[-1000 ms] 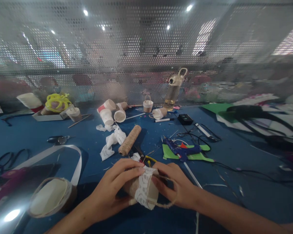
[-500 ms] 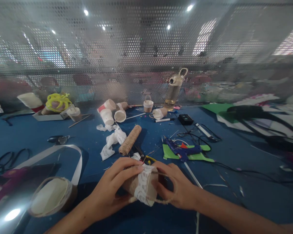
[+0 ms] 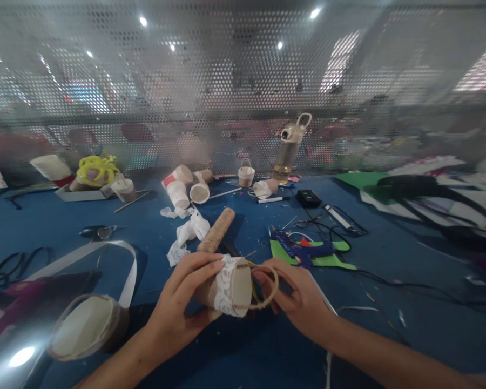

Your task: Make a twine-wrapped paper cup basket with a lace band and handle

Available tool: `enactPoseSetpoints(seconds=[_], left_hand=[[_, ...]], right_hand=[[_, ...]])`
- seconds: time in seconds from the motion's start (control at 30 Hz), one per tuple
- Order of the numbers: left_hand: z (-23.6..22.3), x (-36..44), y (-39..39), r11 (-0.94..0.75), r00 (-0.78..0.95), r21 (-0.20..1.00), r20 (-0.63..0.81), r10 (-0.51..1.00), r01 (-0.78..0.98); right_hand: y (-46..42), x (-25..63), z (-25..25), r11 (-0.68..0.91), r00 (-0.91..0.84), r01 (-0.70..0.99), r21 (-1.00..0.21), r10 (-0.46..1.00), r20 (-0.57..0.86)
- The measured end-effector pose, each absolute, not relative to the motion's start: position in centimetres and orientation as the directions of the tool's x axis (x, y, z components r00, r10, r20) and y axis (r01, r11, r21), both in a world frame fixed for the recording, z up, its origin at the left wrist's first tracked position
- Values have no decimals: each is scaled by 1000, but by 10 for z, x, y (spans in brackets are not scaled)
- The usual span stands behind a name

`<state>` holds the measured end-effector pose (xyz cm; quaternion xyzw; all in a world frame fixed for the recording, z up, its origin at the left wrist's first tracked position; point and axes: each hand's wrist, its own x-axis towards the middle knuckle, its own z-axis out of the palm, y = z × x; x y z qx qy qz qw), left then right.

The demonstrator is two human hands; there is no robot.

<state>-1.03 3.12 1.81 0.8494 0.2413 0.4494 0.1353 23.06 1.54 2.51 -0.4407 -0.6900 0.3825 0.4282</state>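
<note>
My left hand (image 3: 178,313) is wrapped round a small paper cup basket (image 3: 227,285) covered in twine, with a white lace band at its rim. The cup lies on its side, mouth turned toward my right hand. A loop of twine (image 3: 267,294) arches over the mouth as a handle. My right hand (image 3: 299,302) pinches that twine loop at the cup's rim. Both hands hover just above the blue table (image 3: 389,335), near its front edge.
A twine spool (image 3: 216,232) and crumpled lace (image 3: 188,235) lie just beyond the cup. A blue glue gun (image 3: 302,249) rests on green paper to the right. Several paper cups (image 3: 186,189), a water bottle (image 3: 287,151), scissors (image 3: 99,232) and another twine-wrapped cup (image 3: 87,327) stand around.
The cup has lifted and turned, its open mouth now facing right. My right hand drew back from the cup's mouth and now holds the twine loop, which stands up over the rim.
</note>
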Motion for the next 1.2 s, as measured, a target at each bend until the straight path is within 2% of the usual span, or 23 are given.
enactPoseSetpoints(seconds=[0.27,0.43,0.57,0.9,1.07,1.2], left_hand=[[18,-10,30,-856,483,430,707,517,287],[16,-12,30,-851,492,436,695,525,292],[16,-12,30,-855,512,435,685,519,284],[17,-9,28,-908,589,332,692,419,256],[17,-8,28,-913,610,314,680,407,260],[18,-8,30,-918,616,303,681,397,256]], right_hand=[[17,235,21,262,-191,182,-948,955,228],[17,235,12,323,-274,223,-920,926,259],[16,233,15,349,-274,244,-905,920,281],[14,232,16,479,-360,304,-823,858,366],[16,232,17,572,-352,367,-734,816,459],[16,234,19,589,-371,412,-696,806,462]])
